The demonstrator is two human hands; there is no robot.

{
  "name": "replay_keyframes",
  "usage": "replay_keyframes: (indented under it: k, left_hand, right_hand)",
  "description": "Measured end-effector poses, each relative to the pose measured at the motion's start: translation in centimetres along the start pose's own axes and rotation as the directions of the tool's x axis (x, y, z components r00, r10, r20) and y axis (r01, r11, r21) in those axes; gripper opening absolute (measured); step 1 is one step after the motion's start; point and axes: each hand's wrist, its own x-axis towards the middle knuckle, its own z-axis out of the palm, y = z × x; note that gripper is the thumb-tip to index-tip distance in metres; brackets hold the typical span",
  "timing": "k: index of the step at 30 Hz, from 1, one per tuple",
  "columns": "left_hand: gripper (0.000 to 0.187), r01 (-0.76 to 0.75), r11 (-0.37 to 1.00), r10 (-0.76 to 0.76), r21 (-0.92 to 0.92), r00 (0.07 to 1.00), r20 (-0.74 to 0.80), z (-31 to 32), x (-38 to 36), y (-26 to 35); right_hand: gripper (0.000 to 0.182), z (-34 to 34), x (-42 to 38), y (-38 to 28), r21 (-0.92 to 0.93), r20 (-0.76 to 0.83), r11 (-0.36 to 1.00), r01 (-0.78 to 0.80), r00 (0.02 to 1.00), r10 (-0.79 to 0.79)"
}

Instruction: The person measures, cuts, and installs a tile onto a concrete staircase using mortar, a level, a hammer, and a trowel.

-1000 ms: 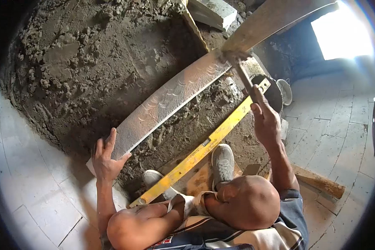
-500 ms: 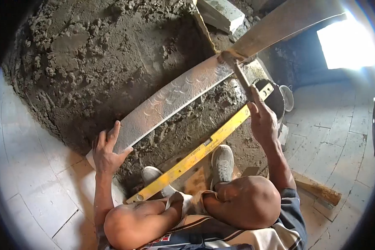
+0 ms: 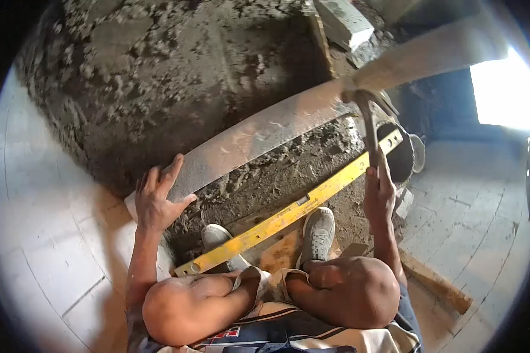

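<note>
My left hand has its fingers spread over the near left end of a long pale slab, thumb at the slab's front edge. In my right hand is the handle of a hammer, with its head at the far right end of the slab. The slab lies across wet grey mortar. In front of it a yellow spirit level slants above my shoes, its far end close to my right hand.
Rough mortar spreads beyond the slab. A dark bucket stands at the right. Another long board-like piece extends from the slab's far end. Pale blocks lie at the back, and a wooden piece rests on the tiled floor.
The whole view has shifted, so things appear further right. My right hand has swung the hammer handle more upright, its head still near the slab's far end. My left hand stays on the slab.
</note>
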Motion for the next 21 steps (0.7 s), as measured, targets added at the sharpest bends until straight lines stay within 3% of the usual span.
replay_keyframes:
  k: [2,3,6,9,11,13,15,16,17,18,19,21]
  left_hand:
    - [0.107,-0.023,1.000,0.023,0.007,1.000,-0.009,-0.2,-0.2,0.0]
    - [0.107,0.006,1.000,-0.006,0.017,1.000,-0.015,-0.4,-0.2,-0.1]
    - [0.104,-0.030,0.998,0.032,0.051,0.999,-0.035,-0.4,-0.3,0.1]
    - [0.102,-0.042,0.997,0.044,0.070,0.998,-0.039,-0.4,-0.4,0.1]
    - [0.102,-0.030,0.998,0.032,0.056,0.998,-0.045,-0.3,-0.5,0.1]
    - [0.103,-0.027,0.999,0.029,0.040,0.999,-0.044,-0.2,-0.6,0.0]
    - [0.102,-0.046,0.999,0.048,0.027,0.997,-0.056,-0.1,-0.5,0.1]
    - [0.102,-0.047,0.999,0.048,0.022,0.997,-0.054,-0.1,-0.6,0.1]
    - [0.103,-0.057,0.998,0.058,0.026,0.996,-0.069,-0.1,-0.5,0.1]
    - [0.103,-0.066,0.997,0.069,0.030,0.994,-0.085,-0.1,-0.5,0.1]
    - [0.103,-0.069,0.997,0.071,0.027,0.994,-0.082,0.2,-0.5,0.0]
    - [0.104,-0.074,0.997,0.073,-0.002,0.990,-0.117,0.8,-0.7,-0.2]
  right_hand:
    - [0.050,0.7,-0.6,0.5,0.039,-0.018,0.995,-0.096,0.995,0.096]
    - [0.048,1.4,-0.8,2.1,-0.064,-0.120,0.998,0.012,0.993,-0.020]
    - [0.045,1.6,-1.2,1.5,0.084,-0.165,0.995,0.051,0.986,-0.036]
    - [0.031,0.6,-2.8,2.0,-0.008,-0.061,0.999,0.044,0.997,-0.045]
    - [0.020,0.1,-5.1,4.7,0.043,0.067,0.990,-0.137,0.989,0.134]
    - [0.024,0.0,-8.9,8.5,-0.072,0.166,0.987,-0.143,0.974,0.154]
    - [0.022,2.0,-15.3,16.7,0.162,0.101,0.955,-0.248,0.967,0.233]
    - [0.021,-0.1,-14.6,7.2,-0.220,0.229,0.821,-0.526,0.791,0.568]
    - [0.021,-6.0,-17.7,5.6,-0.222,0.225,0.818,-0.530,0.789,0.572]
    - [0.022,-9.9,-18.1,2.2,-0.349,0.434,0.856,-0.382,0.743,0.509]
    - [0.023,-11.7,-16.1,-2.1,-0.429,0.625,0.880,-0.204,0.636,0.452]
    - [0.026,-5.1,-5.8,-19.3,-0.428,0.887,0.885,0.183,0.272,0.373]
